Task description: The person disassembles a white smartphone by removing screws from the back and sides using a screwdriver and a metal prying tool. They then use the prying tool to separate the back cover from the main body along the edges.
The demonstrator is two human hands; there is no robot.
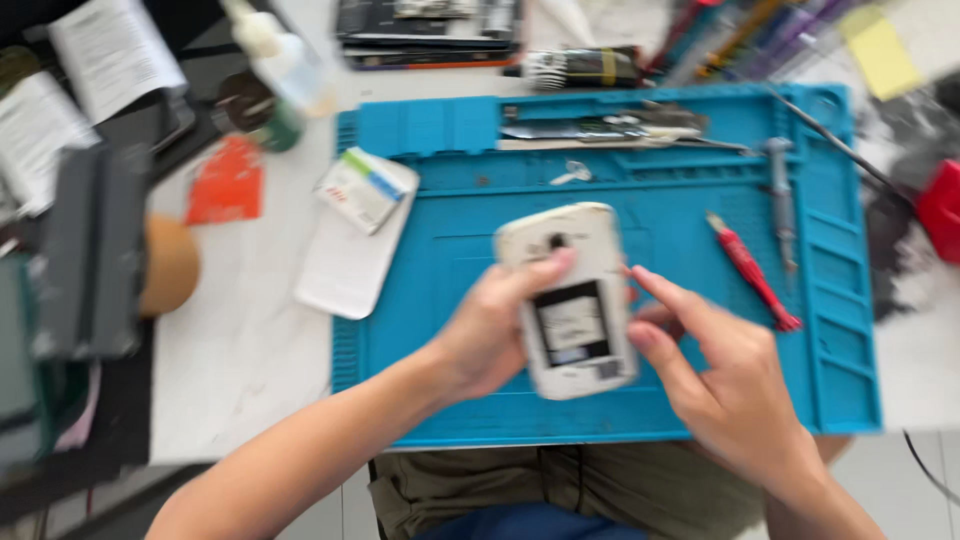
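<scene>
Left hand curled in a grip, thumb extended up, forearm slanting in from near left, right hand with fingers stretched leftward, loosely spread

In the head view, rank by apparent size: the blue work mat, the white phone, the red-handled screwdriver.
1. blue work mat, largest by far.
2. white phone, though it is held up nearer the camera, which enlarges it.
3. red-handled screwdriver, smallest.

White phone, blue mat, red screwdriver, orange card.
</scene>
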